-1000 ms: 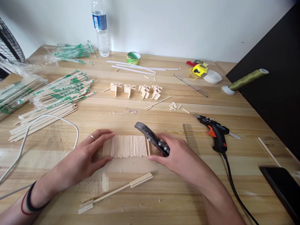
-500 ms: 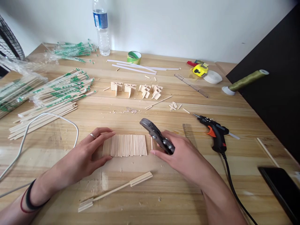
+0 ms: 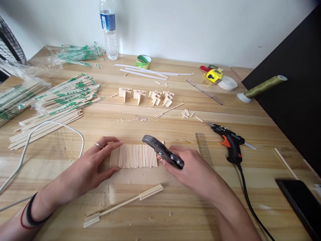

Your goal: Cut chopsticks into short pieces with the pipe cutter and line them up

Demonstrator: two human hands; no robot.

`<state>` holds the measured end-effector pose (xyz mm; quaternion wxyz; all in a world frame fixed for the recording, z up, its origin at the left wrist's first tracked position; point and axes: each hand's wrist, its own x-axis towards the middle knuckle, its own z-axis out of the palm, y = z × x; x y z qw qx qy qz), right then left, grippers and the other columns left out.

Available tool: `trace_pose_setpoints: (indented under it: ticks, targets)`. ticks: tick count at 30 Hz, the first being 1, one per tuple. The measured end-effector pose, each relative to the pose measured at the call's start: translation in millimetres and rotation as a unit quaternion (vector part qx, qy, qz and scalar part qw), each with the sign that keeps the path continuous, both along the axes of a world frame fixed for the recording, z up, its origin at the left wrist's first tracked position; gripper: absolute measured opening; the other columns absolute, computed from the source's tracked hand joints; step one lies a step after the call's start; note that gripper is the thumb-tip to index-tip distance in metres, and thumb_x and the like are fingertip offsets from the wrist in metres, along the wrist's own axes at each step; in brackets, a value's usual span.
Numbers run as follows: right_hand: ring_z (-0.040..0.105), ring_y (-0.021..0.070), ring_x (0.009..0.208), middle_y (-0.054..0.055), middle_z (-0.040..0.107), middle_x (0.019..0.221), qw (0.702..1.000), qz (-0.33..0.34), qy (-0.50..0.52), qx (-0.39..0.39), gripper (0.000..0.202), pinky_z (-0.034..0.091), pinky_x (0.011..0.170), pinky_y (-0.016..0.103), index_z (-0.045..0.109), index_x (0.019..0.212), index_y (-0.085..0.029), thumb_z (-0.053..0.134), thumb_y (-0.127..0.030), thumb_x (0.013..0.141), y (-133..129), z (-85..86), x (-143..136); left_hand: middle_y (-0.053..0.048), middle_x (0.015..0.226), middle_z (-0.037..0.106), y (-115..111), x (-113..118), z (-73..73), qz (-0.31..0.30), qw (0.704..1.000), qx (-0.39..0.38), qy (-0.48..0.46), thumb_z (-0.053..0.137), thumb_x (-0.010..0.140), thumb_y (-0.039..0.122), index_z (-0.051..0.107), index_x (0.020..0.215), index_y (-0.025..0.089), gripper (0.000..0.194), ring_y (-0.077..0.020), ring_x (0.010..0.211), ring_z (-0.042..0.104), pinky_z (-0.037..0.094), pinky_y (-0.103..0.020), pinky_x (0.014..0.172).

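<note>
Short wooden sticks lie side by side in a flat row on the table. My left hand rests around the row's left end, thumb at the near edge and fingertips at the far edge, with fingers apart. In my right hand is a dark grey pliers-like tool; its curved upper end hangs over the row's right part. Its exact kind is unclear. My right fingertips are by the row's right end, where a loose short stick is mostly hidden. Nearer me lies a long stick with short pieces at both ends.
A hot glue gun with its black cord lies right, near a clear ruler and a phone. Small stick assemblies stand farther back. Packaged chopsticks and a white cable are left; a bottle stands behind.
My right hand and the tool have moved slightly left, so the tool now overlaps the row. The loose stick beside it has become mostly covered. My left hand stays put.
</note>
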<state>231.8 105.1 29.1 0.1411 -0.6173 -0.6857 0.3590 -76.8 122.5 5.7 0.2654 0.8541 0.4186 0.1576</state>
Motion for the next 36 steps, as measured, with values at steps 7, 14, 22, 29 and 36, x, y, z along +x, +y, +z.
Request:
trace_pose_setpoints:
  ticks: [7, 14, 22, 29, 36]
  targets:
    - [0.069, 0.0207, 0.081, 0.001, 0.074, 0.086, 1.000, 0.001, 0.000, -0.015, 0.015, 0.048, 0.072, 0.029, 0.073, 0.081, -0.024, 0.061, -0.020, 0.090, 1, 2.0, 2, -0.009, 0.151, 0.049, 0, 0, -0.3, 0.001, 1.000, -0.005, 0.006, 0.061, 0.101, 0.032, 0.044, 0.152, 0.031, 0.053, -0.0274, 0.133, 0.059, 0.055, -0.043, 0.110]
    - [0.070, 0.0218, 0.082, 0.002, 0.075, 0.087, 1.000, -0.012, -0.010, 0.002, 0.010, 0.048, 0.072, 0.029, 0.073, 0.083, -0.024, 0.065, -0.021, 0.089, 1, -3.5, 0, -0.009, 0.151, 0.047, -1, -1, -0.5, -0.002, 1.000, -0.006, 0.005, 0.060, 0.101, 0.032, 0.042, 0.152, 0.031, 0.054, -0.0271, 0.134, 0.058, 0.055, -0.043, 0.111]
    - [0.068, 0.0208, 0.074, 0.001, 0.073, 0.079, 0.999, -0.007, -0.030, 0.019, 0.013, 0.045, 0.067, 0.029, 0.071, 0.078, -0.023, 0.066, -0.021, 0.089, 1, -10.4, -3, -0.010, 0.150, 0.050, 0, 1, -1.0, 0.004, 1.000, -0.005, -0.009, 0.061, 0.100, 0.031, 0.045, 0.151, 0.032, 0.054, -0.0303, 0.133, 0.059, 0.056, -0.049, 0.109]
    - [0.062, 0.0188, 0.066, 0.000, 0.070, 0.073, 0.998, -0.006, -0.062, -0.002, 0.015, 0.040, 0.060, 0.028, 0.066, 0.072, -0.023, 0.061, -0.022, 0.087, 0, -4.8, -7, -0.010, 0.151, 0.048, 0, -1, -1.8, 0.002, 1.000, -0.007, -0.006, 0.061, 0.100, 0.032, 0.045, 0.151, 0.031, 0.054, -0.0295, 0.134, 0.058, 0.055, -0.047, 0.110]
    - [0.058, 0.0179, 0.058, -0.001, 0.066, 0.064, 0.996, -0.079, -0.031, 0.005, 0.014, 0.039, 0.054, 0.027, 0.063, 0.069, -0.023, 0.063, -0.030, 0.081, 5, 4.8, 18, -0.010, 0.151, 0.047, 0, -1, -0.8, 0.000, 1.000, -0.030, -0.010, 0.061, 0.100, 0.032, 0.046, 0.150, 0.032, 0.052, -0.0294, 0.134, 0.057, 0.054, -0.047, 0.111]
